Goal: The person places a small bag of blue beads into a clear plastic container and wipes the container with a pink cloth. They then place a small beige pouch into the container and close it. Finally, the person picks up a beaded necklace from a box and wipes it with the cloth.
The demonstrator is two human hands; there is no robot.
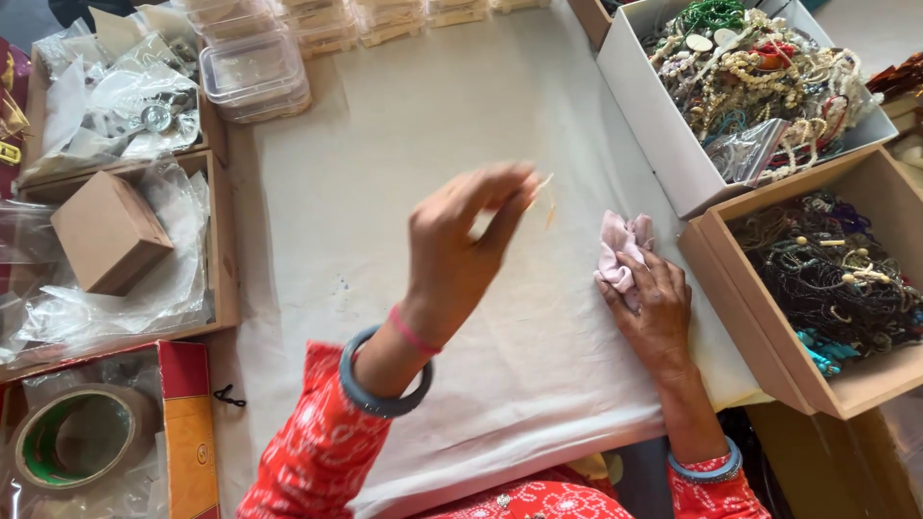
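My left hand (460,240) is raised over the white cloth-covered table (404,144), its fingertips pinched on a thin, pale strand (544,188) that is blurred by motion. My right hand (654,308) rests flat on the table near its right edge, fingers pressing on a small crumpled pink cloth (620,248). Both wrists wear grey-blue bangles, and the sleeves are red with a white pattern.
A white box (663,125) of mixed bead necklaces and a brown box (769,327) of dark beaded strings stand at the right. Stacked clear plastic cases (252,72) sit at the back left. Left: a small cardboard box (108,231), plastic bags, a tape roll (77,437).
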